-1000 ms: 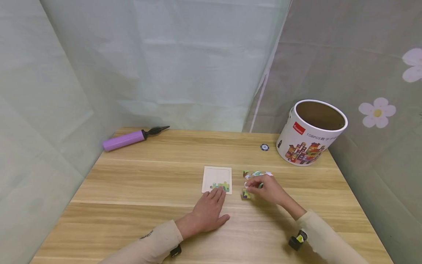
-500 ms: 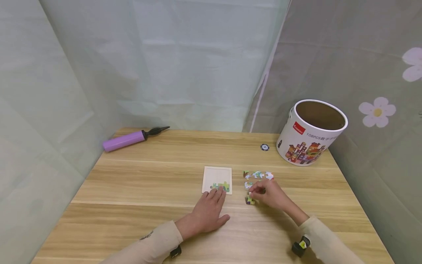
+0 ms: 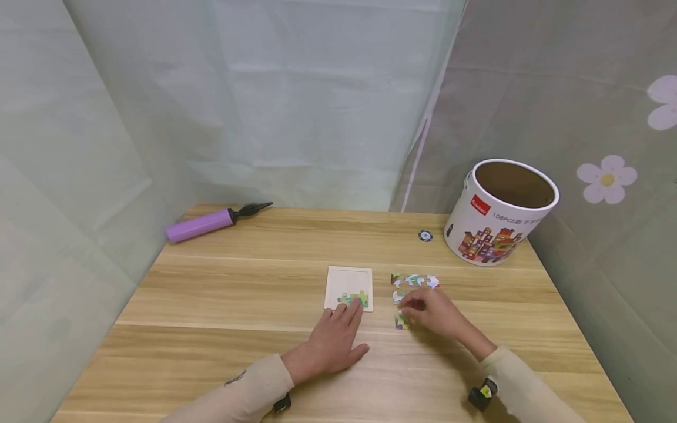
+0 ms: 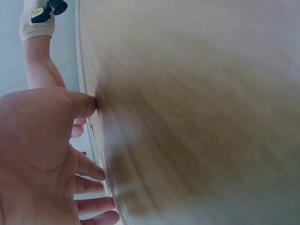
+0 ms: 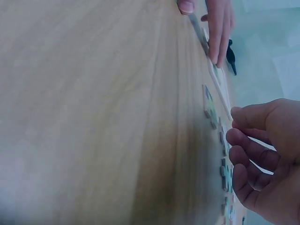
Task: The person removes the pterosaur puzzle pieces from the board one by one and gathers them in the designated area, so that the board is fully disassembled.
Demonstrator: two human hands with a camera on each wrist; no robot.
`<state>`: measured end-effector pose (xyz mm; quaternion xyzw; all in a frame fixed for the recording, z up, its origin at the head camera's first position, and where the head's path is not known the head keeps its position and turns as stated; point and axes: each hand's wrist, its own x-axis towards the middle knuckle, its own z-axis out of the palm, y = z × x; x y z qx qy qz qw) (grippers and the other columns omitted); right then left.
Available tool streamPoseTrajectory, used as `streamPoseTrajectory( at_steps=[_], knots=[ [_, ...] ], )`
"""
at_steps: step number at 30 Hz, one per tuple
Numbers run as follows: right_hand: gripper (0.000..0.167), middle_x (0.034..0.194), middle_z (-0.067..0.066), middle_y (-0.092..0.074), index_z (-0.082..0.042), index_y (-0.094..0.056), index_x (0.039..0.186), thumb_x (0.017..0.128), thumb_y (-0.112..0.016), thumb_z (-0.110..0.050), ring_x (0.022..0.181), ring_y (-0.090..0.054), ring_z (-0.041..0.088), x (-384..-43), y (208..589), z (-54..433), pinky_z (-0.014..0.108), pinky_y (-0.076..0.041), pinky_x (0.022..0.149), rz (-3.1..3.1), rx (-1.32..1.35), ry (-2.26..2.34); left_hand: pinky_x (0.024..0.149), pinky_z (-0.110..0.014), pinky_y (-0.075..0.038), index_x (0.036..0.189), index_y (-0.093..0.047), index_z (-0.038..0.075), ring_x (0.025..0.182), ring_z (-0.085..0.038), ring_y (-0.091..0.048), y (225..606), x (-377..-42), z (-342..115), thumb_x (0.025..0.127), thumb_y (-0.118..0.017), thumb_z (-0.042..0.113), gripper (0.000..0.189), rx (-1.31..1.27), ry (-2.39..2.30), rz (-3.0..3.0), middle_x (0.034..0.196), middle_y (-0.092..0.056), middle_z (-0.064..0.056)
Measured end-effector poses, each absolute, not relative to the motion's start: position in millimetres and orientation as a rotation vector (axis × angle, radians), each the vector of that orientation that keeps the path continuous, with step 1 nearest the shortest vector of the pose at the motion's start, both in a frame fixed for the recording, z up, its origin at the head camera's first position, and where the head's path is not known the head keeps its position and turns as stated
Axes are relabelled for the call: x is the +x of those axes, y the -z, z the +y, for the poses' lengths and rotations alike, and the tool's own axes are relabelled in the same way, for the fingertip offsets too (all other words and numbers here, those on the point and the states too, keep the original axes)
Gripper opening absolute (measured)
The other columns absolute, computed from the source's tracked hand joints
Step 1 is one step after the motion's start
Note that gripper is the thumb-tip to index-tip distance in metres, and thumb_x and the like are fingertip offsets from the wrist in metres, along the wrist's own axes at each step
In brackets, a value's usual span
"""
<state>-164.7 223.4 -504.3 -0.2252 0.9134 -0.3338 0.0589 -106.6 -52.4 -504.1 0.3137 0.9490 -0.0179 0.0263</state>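
A pale square puzzle tray [image 3: 341, 281] lies mid-table with joined green puzzle pieces [image 3: 362, 298] in its lower right part. Spread over its near edge are the straight fingers of my left hand [image 3: 334, 341], with the fingertips on the green pieces and the thumb out to the side. My right hand [image 3: 436, 315] is curled, thumb and index fingertips together at the upper edge of a green and purple puzzle piece [image 3: 400, 322]. In the right wrist view this piece [image 5: 209, 104] lies on the table beside the fingertips; I cannot tell whether they pinch it.
Several loose puzzle pieces [image 3: 415, 280] lie right of the tray, some partly behind the right hand. Farther back are a round chip [image 3: 425, 235] and a large white bucket [image 3: 489, 235]. A purple hand pump [image 3: 201, 227] lies at the back left.
My right hand has shifted slightly toward me and to the right, and the green and purple piece has slid the same way, apart from the others. The left hand stays put.
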Motion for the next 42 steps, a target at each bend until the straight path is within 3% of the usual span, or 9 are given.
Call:
streamPoseTrajectory(
  at_steps=[6,11,17,30,42],
  knots=[
    [0.009,0.087,-0.012,-0.069,-0.014,-0.078,0.1,0.091,-0.078,-0.014,0.078,-0.061,0.003,-173.6,497.8,218.6,0.025,-0.055,0.07,2.779,-0.783,0.993,0.101,-0.046,-0.046,0.155,-0.041,0.005,0.133,-0.03,-0.048,504.6,-105.3,-54.5,0.102,-0.049,0.055,0.073,1.013,-0.013,2.954,0.159,-0.043,-0.01],
    [0.008,0.086,-0.01,-0.071,-0.011,-0.079,0.099,0.09,-0.078,-0.012,0.077,-0.061,0.003,-183.6,490.9,209.0,0.026,-0.055,0.07,2.802,-0.871,0.977,0.108,-0.048,-0.043,0.155,-0.043,0.007,0.14,-0.034,-0.046,500.9,-101.4,-51.3,0.104,-0.047,0.051,0.066,0.99,0.005,2.916,0.16,-0.043,-0.01],
    [0.009,0.086,-0.011,-0.07,-0.011,-0.079,0.101,0.093,-0.075,-0.013,0.079,-0.062,0.004,-194.0,481.8,192.3,0.026,-0.055,0.072,2.766,-0.851,0.958,0.115,-0.045,-0.037,0.155,-0.043,0.009,0.144,-0.029,-0.043,496.8,-96.0,-45.6,0.106,-0.043,0.05,0.064,0.942,0.159,2.898,0.162,-0.04,-0.007],
    [0.014,0.088,-0.007,-0.073,-0.008,-0.078,0.105,0.094,-0.075,-0.015,0.081,-0.065,0.007,-217.9,478.0,146.3,0.025,-0.055,0.073,2.65,-0.976,0.983,0.104,-0.04,-0.042,0.151,-0.049,0.007,0.135,-0.026,-0.049,496.7,-93.1,-45.5,0.105,-0.048,0.047,0.061,0.998,0.154,2.961,0.158,-0.046,-0.009],
    [0.01,0.093,-0.006,-0.075,-0.014,-0.081,0.101,0.094,-0.076,-0.019,0.083,-0.066,0.004,-230.9,496.3,116.3,0.024,-0.054,0.075,2.585,-1.094,0.926,0.094,-0.038,-0.043,0.151,-0.049,0.006,0.13,-0.026,-0.05,502.4,-95.2,-48.6,0.103,-0.051,0.047,0.063,1.064,0.092,3.015,0.155,-0.049,-0.01]
  ],
)
